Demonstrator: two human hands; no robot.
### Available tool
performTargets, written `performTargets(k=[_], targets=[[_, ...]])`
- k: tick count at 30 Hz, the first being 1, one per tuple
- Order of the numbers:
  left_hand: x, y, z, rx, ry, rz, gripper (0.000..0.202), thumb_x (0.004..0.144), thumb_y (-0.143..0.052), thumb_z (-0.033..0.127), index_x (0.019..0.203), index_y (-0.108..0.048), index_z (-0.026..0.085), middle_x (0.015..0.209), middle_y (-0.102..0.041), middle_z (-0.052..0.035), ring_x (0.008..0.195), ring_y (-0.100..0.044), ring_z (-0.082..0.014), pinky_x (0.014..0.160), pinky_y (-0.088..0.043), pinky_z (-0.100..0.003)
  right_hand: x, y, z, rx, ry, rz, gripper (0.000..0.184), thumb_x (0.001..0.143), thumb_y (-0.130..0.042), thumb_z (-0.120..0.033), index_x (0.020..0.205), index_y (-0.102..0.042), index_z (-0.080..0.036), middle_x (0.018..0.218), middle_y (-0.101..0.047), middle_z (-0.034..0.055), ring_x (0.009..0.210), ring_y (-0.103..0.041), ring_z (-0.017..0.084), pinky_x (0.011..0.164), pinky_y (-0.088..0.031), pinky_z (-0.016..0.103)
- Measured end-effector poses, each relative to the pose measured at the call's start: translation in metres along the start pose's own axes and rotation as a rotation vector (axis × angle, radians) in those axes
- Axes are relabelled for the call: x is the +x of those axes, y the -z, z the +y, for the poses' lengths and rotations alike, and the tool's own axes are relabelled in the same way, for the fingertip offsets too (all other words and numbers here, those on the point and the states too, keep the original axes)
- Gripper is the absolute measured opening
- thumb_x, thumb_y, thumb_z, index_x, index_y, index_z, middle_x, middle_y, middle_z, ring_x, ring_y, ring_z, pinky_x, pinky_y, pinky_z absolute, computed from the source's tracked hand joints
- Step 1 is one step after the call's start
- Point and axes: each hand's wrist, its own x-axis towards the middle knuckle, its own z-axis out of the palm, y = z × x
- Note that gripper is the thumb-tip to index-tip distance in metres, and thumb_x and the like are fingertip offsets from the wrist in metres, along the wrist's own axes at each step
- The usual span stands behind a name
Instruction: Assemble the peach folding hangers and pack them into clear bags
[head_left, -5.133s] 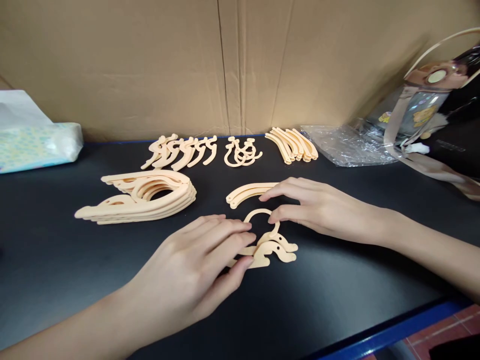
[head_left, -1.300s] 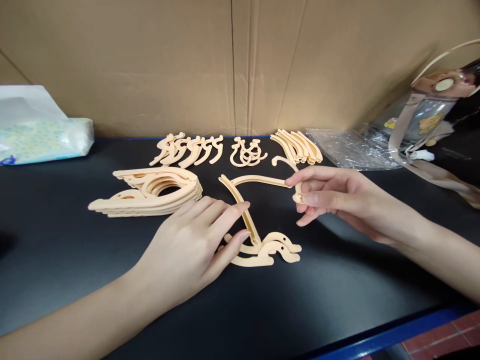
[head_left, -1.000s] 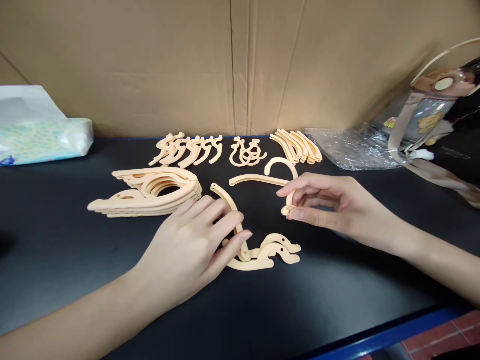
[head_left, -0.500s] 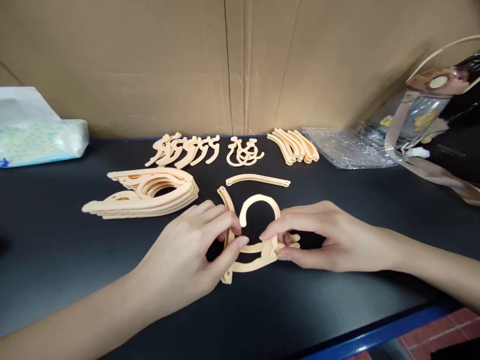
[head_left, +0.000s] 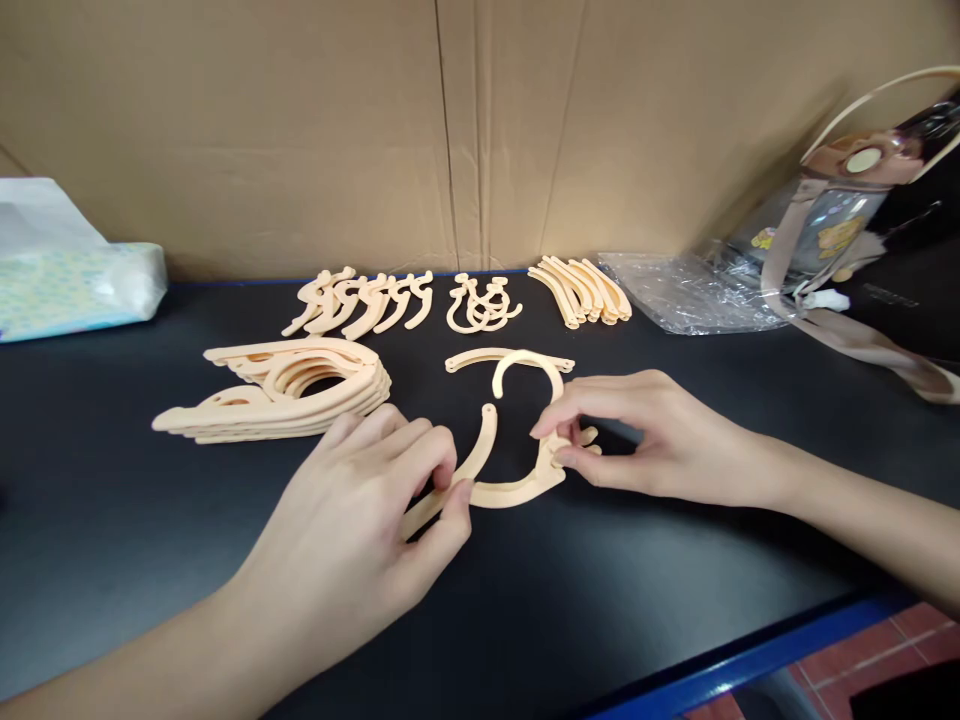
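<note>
My left hand (head_left: 360, 500) is closed, thumb and fingers pinching a curved cream hanger arm (head_left: 480, 447) whose holed end points up and away. In my right hand (head_left: 630, 435) is the joint of a partly assembled folding hanger, closed between thumb and fingers. Its hook (head_left: 529, 358) stands up, open to the left, and a curved arm (head_left: 517, 493) runs left from the joint to my left fingertips. Whether the two arms are joined there is hidden by my fingers. Behind the hook, a loose curved strip (head_left: 469, 359) lies on the black table (head_left: 480, 610).
A stack of folded hangers (head_left: 292, 410) lies at left. Along the back are curved arms (head_left: 364, 305), hooks (head_left: 484, 308) and curved strips (head_left: 579, 292). A tissue pack (head_left: 82, 285) stands far left; a plastic bag (head_left: 675, 295) and strapped bottle (head_left: 832, 225) sit right.
My left hand has moved left and down, swinging its arm piece to a slant. My right hand has raised and turned the hook part slightly. The view has shifted a little.
</note>
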Motion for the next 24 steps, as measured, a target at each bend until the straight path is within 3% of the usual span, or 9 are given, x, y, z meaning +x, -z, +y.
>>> performTargets(k=[3, 6, 8, 13, 18, 21, 24], targets=[[0.0, -0.004, -0.003, 0.069, -0.036, 0.055, 0.009, 0.095, -0.049, 0.027, 0.089, -0.051, 0.02, 0.08, -0.056, -0.0015, 0.073, -0.05, -0.0201, 0.068, -0.038, -0.036, 0.002, -0.002, 0.002, 0.163, -0.085, 0.05, 0.007, 0.091, -0.063, -0.026, 0.091, -0.067, -0.02, 0.081, -0.067, -0.0019, 0.073, -0.062, 0.01, 0.071, -0.05, 0.022], [-0.002, -0.008, -0.006, 0.058, -0.081, -0.007, 0.026, 0.099, -0.047, 0.028, 0.122, -0.053, 0.017, 0.108, -0.06, -0.0067, 0.093, -0.055, -0.0227, 0.08, -0.042, -0.037, 0.005, -0.004, 0.005, 0.279, -0.147, 0.108, 0.013, 0.09, -0.066, -0.03, 0.098, -0.069, -0.021, 0.092, -0.069, -0.0006, 0.081, -0.064, 0.012, 0.077, -0.052, 0.024], [-0.003, -0.01, -0.007, 0.04, -0.09, -0.05, 0.031, 0.101, -0.045, 0.026, 0.131, -0.052, 0.023, 0.115, -0.058, -0.0058, 0.098, -0.055, -0.0223, 0.084, -0.043, -0.037, 0.006, -0.005, 0.007, 0.315, -0.181, 0.147, 0.02, 0.09, -0.066, -0.035, 0.105, -0.071, -0.022, 0.098, -0.07, 0.0015, 0.084, -0.065, 0.013, 0.076, -0.053, 0.027], [-0.002, -0.008, -0.005, -0.026, -0.066, -0.043, 0.024, 0.098, -0.046, 0.016, 0.116, -0.059, 0.022, 0.11, -0.061, -0.0043, 0.094, -0.055, -0.0205, 0.083, -0.043, -0.036, 0.01, -0.009, 0.011, 0.414, -0.235, 0.205, 0.021, 0.085, -0.071, -0.034, 0.099, -0.072, -0.019, 0.095, -0.073, 0.0026, 0.085, -0.067, 0.015, 0.079, -0.054, 0.03], [0.001, -0.005, -0.001, 0.01, -0.07, -0.027, 0.011, 0.096, -0.05, 0.017, 0.091, -0.059, 0.02, 0.093, -0.065, -0.0022, 0.079, -0.058, -0.0193, 0.07, -0.042, -0.034, 0.013, -0.014, 0.016, 0.492, -0.257, 0.18, 0.017, 0.082, -0.075, -0.031, 0.09, -0.069, -0.018, 0.085, -0.071, 0.0011, 0.078, -0.066, 0.013, 0.074, -0.054, 0.028], [0.0, -0.006, 0.002, 0.006, -0.059, -0.03, 0.005, 0.095, -0.053, 0.017, 0.094, -0.057, 0.02, 0.089, -0.065, -0.0008, 0.075, -0.059, -0.019, 0.066, -0.043, -0.033, 0.014, -0.016, 0.016, 0.507, -0.243, 0.165, 0.021, 0.082, -0.074, -0.028, 0.1, -0.069, -0.018, 0.084, -0.071, 0.001, 0.077, -0.066, 0.014, 0.072, -0.054, 0.028], [-0.002, -0.008, 0.006, -0.027, -0.037, -0.023, 0.019, 0.092, -0.054, 0.014, 0.109, -0.054, 0.02, 0.091, -0.065, 0.0, 0.076, -0.06, -0.019, 0.067, -0.045, -0.033, 0.014, -0.017, 0.017, 0.511, -0.21, 0.141, 0.027, 0.084, -0.072, -0.024, 0.109, -0.069, -0.019, 0.086, -0.072, 0.001, 0.078, -0.067, 0.013, 0.071, -0.055, 0.028]])
